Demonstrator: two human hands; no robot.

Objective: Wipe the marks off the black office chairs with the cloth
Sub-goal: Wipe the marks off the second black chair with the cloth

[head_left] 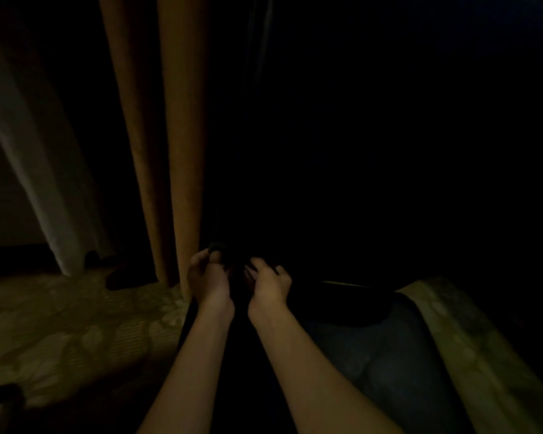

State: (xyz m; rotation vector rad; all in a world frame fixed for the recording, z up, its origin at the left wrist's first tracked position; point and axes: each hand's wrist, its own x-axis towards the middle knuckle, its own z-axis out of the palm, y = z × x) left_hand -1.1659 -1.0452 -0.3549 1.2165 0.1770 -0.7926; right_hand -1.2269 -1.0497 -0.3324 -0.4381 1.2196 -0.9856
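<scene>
**Dark cloth bunched between both hands, close to the chair**

The scene is very dim, so read it with caution. Your left hand (208, 278) has its fingers (201, 256) curled up around a small dark wad, which looks like the cloth (217, 246), pinched at its top. Your right hand (268, 283) sits just beside it with fingers bent over more dark material; whether that is the same cloth or part of the chair (342, 151) cannot be told. The chair is only a large black mass rising behind and to the right of your hands, next to the tan curtain (157, 136) and above the patterned carpet (60, 324).

Expect the cloth to be light, soft and limp: it will fold and slip out of a loose pinch. Gather it into a firm pad under your fingertips before pressing it on the chair. No marks can be made out in this light, so work by touch and overlap your strokes.
</scene>
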